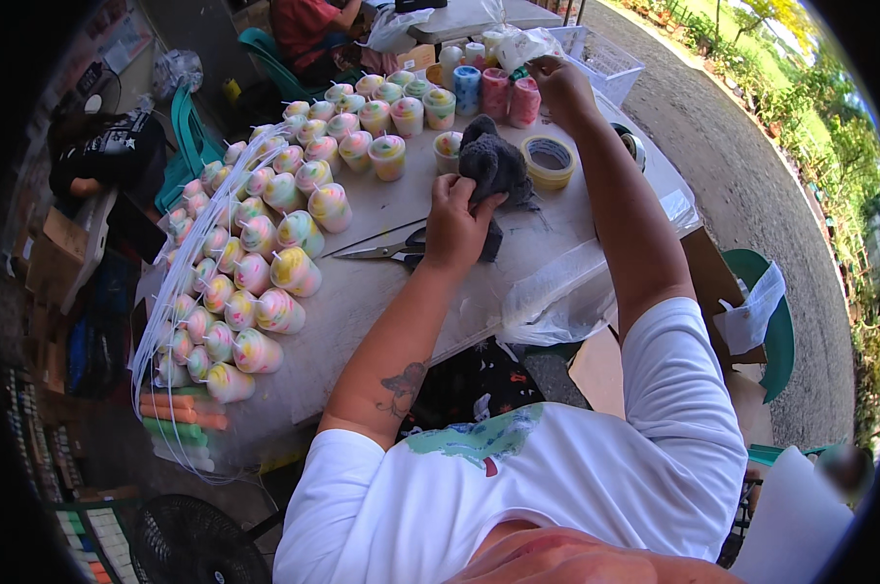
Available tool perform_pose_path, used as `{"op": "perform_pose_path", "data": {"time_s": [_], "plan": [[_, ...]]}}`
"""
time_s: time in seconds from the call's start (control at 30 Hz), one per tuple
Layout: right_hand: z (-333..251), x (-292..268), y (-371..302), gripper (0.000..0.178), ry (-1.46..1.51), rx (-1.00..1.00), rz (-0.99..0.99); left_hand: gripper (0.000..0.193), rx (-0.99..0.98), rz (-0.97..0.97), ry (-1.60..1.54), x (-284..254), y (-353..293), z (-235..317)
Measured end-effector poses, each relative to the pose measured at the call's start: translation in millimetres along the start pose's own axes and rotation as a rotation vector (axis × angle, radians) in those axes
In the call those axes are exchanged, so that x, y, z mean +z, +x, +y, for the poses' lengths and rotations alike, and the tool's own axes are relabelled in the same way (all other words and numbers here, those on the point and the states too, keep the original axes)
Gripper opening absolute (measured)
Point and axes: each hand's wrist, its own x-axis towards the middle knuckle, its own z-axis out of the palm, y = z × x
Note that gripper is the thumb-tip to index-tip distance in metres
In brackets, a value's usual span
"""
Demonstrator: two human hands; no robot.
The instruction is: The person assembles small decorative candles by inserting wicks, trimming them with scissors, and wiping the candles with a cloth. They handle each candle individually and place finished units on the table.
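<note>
My left hand is closed on a dark grey cloth, bunched up above the table. Beside the cloth stands a cup of swirled pastel wax, partly covered by it. At the far right my right hand is stretched out with its fingers bent together. They are at a small green thing by a clear plastic bag; what they grip is too small to make out. Below that hand are pink jars and a blue jar.
Many pastel cup candles with white wicks fill the table's left side, under a bundle of long white wicks. Scissors lie near my left forearm. A tape roll sits right of the cloth. Other people sit beyond and at left.
</note>
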Motion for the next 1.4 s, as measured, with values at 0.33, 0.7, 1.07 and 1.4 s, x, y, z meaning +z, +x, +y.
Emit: {"op": "perform_pose_path", "data": {"time_s": [0.33, 0.7, 1.07, 1.4], "plan": [[59.3, 48.5, 81.6, 0.047, -0.867, -0.363, -0.284, 0.081, 0.244, -0.526, 0.335, 7.0, -29.0, 4.1], [48.0, -18.4, 116.9, 0.037, -0.167, -0.352, -0.134, 0.075, 0.296, -0.491, 0.446, 10.1, -27.7, -1.9], [-66.3, -60.2, -197.7, 0.060, 1.502, 0.328, -0.739, 0.065, -0.728, -0.210, -1.217, -56.2, -5.1, 38.3], [-100.7, -34.3, -320.5, 0.055, 1.214, 0.380, -0.813, 0.080, -0.865, -0.203, -1.679, -104.7, -108.6, 33.1]]}}
